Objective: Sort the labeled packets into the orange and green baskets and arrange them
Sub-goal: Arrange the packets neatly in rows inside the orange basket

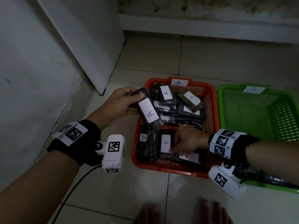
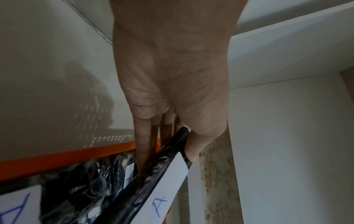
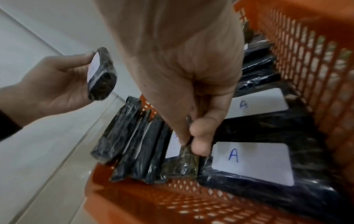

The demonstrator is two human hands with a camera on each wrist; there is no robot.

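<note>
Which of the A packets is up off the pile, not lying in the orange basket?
The packet that the left hand grips by one end, above the orange basket's left rim. Every other A packet rests inside the basket.

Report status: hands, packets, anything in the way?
Left hand holds an A packet over orange basket. Right hand pinches a packet inside. Green basket bare. Nothing blocking.

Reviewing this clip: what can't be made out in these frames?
- Green basket tag: head view, letter too faint and blurred to read.
- Green basket's near part: head view, hidden behind the right hand's forearm and wrist camera.
- Lower packets in the orange basket: head view, labels covered by packets piled on top.
- Packet in the right hand's grip: right wrist view, label hidden by fingers.
</note>
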